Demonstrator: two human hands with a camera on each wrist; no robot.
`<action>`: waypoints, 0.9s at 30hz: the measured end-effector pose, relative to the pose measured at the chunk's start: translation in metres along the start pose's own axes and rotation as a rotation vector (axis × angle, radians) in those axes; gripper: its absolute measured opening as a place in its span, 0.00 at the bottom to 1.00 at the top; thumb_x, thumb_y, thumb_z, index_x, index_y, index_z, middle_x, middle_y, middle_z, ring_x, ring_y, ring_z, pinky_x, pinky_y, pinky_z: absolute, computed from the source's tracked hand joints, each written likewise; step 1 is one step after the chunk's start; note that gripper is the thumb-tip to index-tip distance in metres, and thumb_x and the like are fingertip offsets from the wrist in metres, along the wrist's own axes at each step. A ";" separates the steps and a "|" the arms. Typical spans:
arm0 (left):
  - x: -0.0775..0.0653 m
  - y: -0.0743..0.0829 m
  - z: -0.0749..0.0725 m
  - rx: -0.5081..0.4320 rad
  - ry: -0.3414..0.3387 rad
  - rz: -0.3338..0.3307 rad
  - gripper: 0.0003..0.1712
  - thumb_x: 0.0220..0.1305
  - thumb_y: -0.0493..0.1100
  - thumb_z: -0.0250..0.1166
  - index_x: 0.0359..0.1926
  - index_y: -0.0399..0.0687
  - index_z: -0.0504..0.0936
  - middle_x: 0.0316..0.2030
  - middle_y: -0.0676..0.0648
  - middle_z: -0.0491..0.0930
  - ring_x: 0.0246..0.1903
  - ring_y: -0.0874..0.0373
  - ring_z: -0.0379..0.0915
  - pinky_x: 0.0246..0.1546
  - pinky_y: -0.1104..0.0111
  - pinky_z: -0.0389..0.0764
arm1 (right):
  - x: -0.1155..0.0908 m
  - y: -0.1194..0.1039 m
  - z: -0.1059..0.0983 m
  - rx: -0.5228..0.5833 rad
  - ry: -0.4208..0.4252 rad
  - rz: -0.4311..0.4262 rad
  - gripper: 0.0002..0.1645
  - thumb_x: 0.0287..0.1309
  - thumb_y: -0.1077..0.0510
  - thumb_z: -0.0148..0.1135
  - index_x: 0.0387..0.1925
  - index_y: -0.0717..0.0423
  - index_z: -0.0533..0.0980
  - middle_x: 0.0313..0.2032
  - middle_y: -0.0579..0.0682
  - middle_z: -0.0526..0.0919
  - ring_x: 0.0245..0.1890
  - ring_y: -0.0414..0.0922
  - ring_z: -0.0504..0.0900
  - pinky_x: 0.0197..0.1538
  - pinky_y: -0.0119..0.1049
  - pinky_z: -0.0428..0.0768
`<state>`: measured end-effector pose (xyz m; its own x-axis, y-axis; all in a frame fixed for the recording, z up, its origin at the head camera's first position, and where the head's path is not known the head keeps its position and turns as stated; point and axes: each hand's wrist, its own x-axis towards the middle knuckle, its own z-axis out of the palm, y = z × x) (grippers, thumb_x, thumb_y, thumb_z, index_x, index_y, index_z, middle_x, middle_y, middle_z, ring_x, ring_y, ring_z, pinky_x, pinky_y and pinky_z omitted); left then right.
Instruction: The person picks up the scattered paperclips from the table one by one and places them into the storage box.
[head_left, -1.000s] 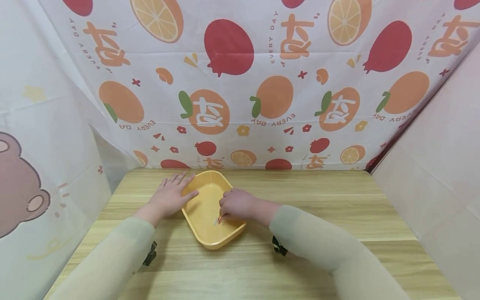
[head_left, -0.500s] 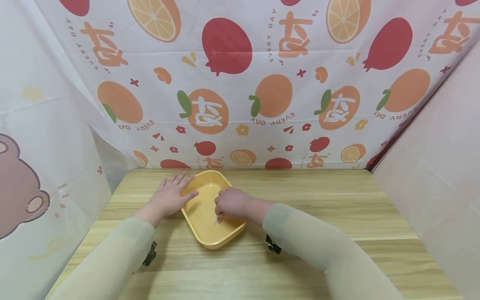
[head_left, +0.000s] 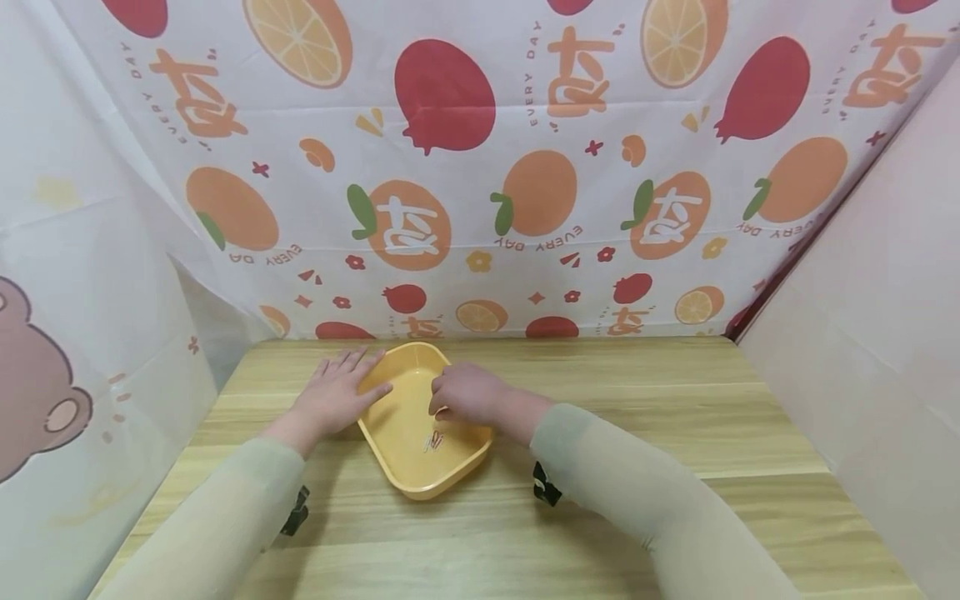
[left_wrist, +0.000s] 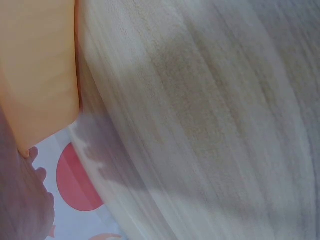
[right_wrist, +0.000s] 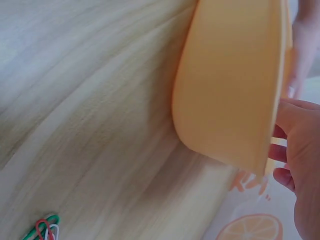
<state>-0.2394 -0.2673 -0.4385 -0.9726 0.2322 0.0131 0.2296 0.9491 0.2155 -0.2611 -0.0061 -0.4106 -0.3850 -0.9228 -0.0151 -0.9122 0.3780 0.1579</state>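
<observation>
A yellow tray (head_left: 405, 479) stands at an angle on the wooden table in the head view. Across its left rim lies my left hand (head_left: 333, 396), fingers spread and fairly straight, thumb reaching over the inside. My right hand (head_left: 468, 393) is over the tray's right side with bent fingers and thumb close together; I cannot tell whether they pinch anything. Just below its fingertips, red and whitish paper clips (head_left: 432, 441) lie on the tray floor. In the right wrist view the tray's outer wall (right_wrist: 230, 85) hides part of that hand's fingertips.
More paper clips (right_wrist: 45, 227), green, red and white, lie on the table in the right wrist view. Behind the table (head_left: 600, 517) hangs a fruit-print cloth (head_left: 480, 208). Pale cloths cover the left side (head_left: 112, 292) and right side (head_left: 862, 333).
My right hand has risen slightly from the tray floor, away from the paper clips, which show more fully now. My left hand stays on the rim. The head view has shifted slightly.
</observation>
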 end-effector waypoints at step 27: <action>0.001 -0.001 0.002 0.014 -0.012 0.011 0.45 0.72 0.70 0.45 0.78 0.50 0.51 0.76 0.33 0.46 0.73 0.30 0.39 0.70 0.35 0.37 | -0.102 0.027 0.016 0.214 0.321 0.194 0.11 0.63 0.50 0.67 0.45 0.45 0.87 0.40 0.42 0.84 0.43 0.41 0.79 0.53 0.38 0.79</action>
<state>-0.2406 -0.2673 -0.4405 -0.9696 0.2449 0.0033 0.2405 0.9495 0.2017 -0.2483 0.0993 -0.4206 -0.5201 -0.7968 0.3077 -0.8487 0.5227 -0.0809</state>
